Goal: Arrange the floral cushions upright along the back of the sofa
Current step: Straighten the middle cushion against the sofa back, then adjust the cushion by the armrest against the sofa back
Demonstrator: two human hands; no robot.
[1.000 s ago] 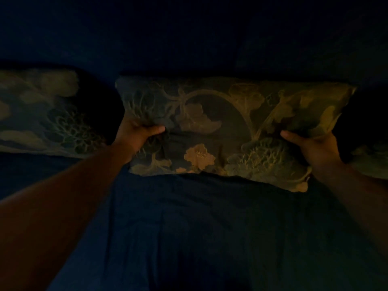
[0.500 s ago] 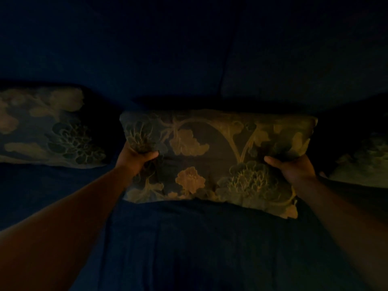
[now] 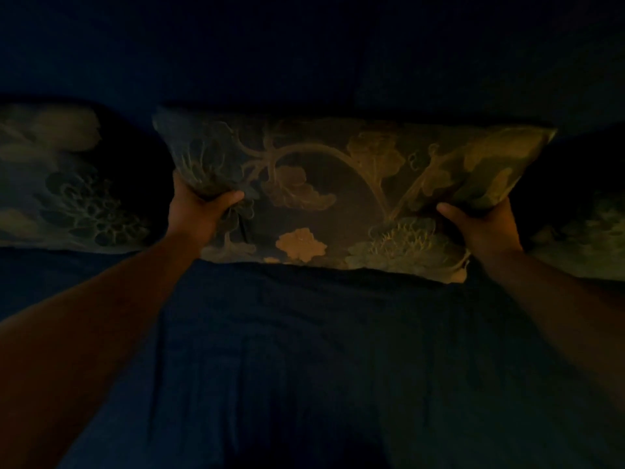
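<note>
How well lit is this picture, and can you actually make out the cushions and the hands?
Head view: very dim, with a warm cast; the middle cushion shows its floral print best, gripped by the left hand and right hand. The left cushion looks soft and blurred, the right cushion is nearly lost in shadow, and the dark blue sofa shows only faint creases. No glare.

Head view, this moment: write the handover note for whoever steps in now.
Left hand: shut on the middle cushion, at its left end.
Right hand: shut on the same cushion's right end.
Middle cushion: against the sofa back, bottom edge on the seat.
Left cushion and right cushion flank it; too dark to judge how upright.
Left: release, check the others.
</note>
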